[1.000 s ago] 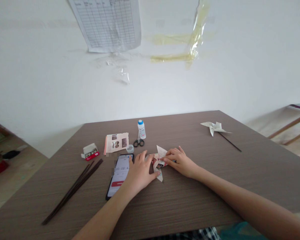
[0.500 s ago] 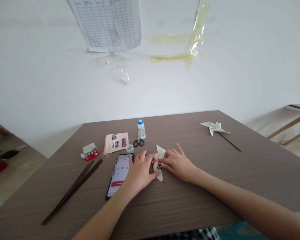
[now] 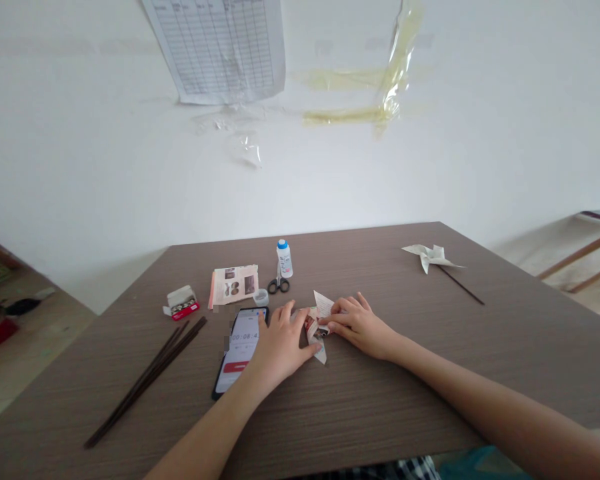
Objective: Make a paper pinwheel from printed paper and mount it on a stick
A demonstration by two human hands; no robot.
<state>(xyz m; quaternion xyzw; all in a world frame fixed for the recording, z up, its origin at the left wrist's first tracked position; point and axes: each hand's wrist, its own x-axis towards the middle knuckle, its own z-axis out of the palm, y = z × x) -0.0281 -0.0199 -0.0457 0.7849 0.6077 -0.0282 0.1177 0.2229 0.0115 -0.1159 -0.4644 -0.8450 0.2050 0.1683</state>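
A folded paper pinwheel (image 3: 323, 305), made from printed paper, lies on the table between my two hands. My left hand (image 3: 283, 340) holds its left side, thumb on the lower blade and forefinger near the upper left, the fingers bent and somewhat spread. From the right, my right hand (image 3: 357, 325) presses thumb and forefinger together at the middle of the pinwheel, with the other fingers curled. The fingers hide part of the centre, so whatever they pinch there cannot be made out.
A phone (image 3: 243, 347) showing a timer lies partly under my left forearm. Beyond it are a small clear cup (image 3: 261, 297), black-handled scissors (image 3: 279, 286), a glue bottle (image 3: 284, 260) and printed sheets (image 3: 235, 285). Left are brown sticks (image 3: 147, 381) and a small box (image 3: 183, 303); right, a finished pinwheel (image 3: 433, 258).
My right hand has shifted slightly at the pinwheel's centre, its fingers a little lower and more curled. My left hand stays in place. The whole view has drifted slightly.
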